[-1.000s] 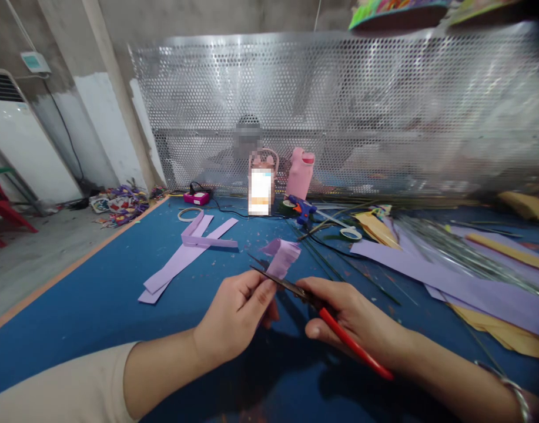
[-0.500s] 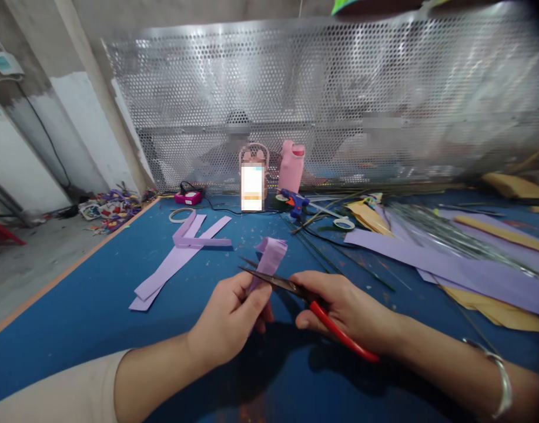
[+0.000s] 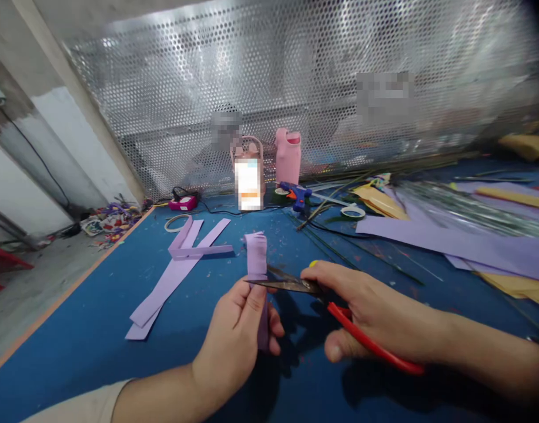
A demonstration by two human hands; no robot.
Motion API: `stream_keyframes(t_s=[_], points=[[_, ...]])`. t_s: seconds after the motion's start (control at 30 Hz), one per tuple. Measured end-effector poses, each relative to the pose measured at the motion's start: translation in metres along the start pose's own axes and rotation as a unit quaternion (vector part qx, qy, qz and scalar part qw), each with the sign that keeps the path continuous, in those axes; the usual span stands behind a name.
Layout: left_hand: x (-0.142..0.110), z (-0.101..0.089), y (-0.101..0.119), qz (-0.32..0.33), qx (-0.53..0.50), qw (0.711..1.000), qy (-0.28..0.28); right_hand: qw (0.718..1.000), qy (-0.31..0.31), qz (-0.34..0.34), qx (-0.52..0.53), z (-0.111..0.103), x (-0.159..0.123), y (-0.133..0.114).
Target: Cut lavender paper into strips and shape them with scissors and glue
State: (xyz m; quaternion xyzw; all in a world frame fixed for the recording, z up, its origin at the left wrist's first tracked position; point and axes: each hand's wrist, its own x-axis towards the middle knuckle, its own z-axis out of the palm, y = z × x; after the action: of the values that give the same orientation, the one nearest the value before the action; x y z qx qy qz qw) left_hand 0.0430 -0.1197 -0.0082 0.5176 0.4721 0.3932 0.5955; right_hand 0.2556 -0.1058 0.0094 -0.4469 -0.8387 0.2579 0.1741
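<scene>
Pinched between the thumb and fingers of my left hand (image 3: 236, 326) is a purple paper strip (image 3: 257, 255). Its upper end is folded over and stands above the fingertips, while a lower part hangs down behind the thumb. My right hand (image 3: 375, 311) grips red-handled scissors (image 3: 366, 341). Their dark blades are spread apart: one crosses in front of the strip just above my left thumb, and the other points toward its right edge. More purple strips (image 3: 176, 282) lie overlapped on the blue table to the left.
A roll of tape (image 3: 177, 223) lies behind the strips. At the back are a lit phone (image 3: 249, 185), a pink bottle (image 3: 288, 155) and a blue glue gun (image 3: 298, 195). Purple sheets (image 3: 454, 241) and green stems cover the right side. A perforated metal panel (image 3: 185, 88) stands behind.
The scissors have opened wider and moved slightly right and down. The strip has turned more upright, and its lower part now shows below my left hand. The camera view has tilted.
</scene>
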Motion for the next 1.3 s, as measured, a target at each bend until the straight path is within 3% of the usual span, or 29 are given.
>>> stream_keyframes(t_s=[0.17, 0.4, 1.3], points=[[-0.0012, -0.0001, -0.002, 0.067, 0.053, 0.996, -0.025, 1.0, -0.004, -0.016, 0.003, 0.0038, -0.0014, -0.0061], [-0.0018, -0.0023, -0.0009, 0.05, 0.057, 0.996, -0.051, 1.0, 0.005, -0.025, -0.009, 0.0067, -0.0029, -0.0068], [-0.0043, -0.0045, 0.0028, 0.065, 0.08, 0.994, -0.045, 0.999, 0.008, -0.052, 0.003, 0.0045, -0.0018, -0.0018]])
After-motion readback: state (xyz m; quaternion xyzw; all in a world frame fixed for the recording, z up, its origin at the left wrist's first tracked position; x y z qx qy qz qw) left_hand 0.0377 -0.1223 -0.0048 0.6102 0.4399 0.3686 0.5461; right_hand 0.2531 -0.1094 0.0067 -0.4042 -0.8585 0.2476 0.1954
